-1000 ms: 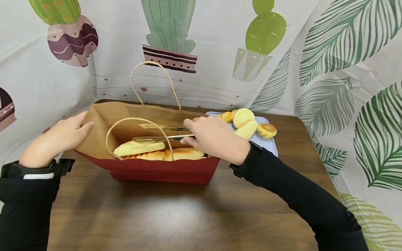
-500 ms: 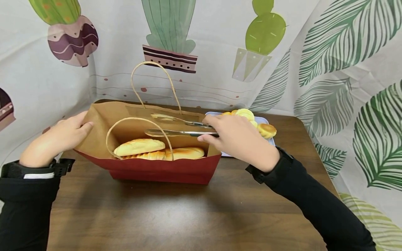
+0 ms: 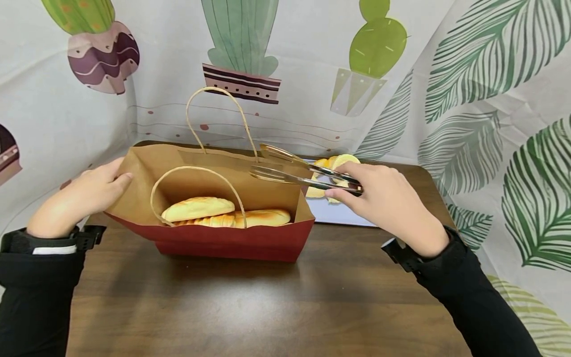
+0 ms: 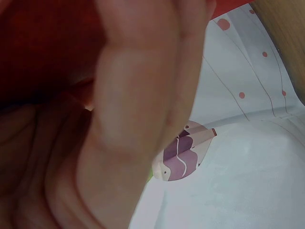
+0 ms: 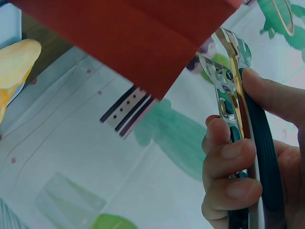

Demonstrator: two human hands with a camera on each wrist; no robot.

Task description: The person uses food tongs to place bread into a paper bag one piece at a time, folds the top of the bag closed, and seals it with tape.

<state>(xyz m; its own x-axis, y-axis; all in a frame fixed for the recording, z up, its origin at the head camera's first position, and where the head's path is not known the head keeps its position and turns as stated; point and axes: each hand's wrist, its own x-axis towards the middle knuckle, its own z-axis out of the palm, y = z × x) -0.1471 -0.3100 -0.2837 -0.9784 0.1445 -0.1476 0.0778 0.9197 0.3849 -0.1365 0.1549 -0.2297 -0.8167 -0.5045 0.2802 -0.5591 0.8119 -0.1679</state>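
A red paper bag [image 3: 227,243] with a brown inside stands on the table, its mouth spread. My left hand [image 3: 95,191] grips the bag's left edge, thumb on the inner side; the left wrist view shows its curled fingers [image 4: 136,95] close up against red paper. Inside lie a long pale bread [image 3: 198,209], a ridged bread [image 3: 213,221] and a golden-topped bread [image 3: 263,217]. My right hand [image 3: 388,198] holds metal tongs [image 3: 276,174] above the bag's right end. The tongs' arms are apart with nothing between the tips; in the right wrist view fingers wrap the dark handle [image 5: 262,138].
Behind the tongs, right of the bag, a pale blue tray [image 3: 341,214] bears several breads [image 3: 345,159], partly hidden by the right hand. Two twisted paper handles [image 3: 202,170] arch over the bag's mouth. A patterned cloth [image 3: 303,64] hangs behind the wooden table [image 3: 250,307].
My right hand has drawn the tongs up and rightward out of the bag, towards the tray. The left hand, the bag and the breads in it have stayed where they were.
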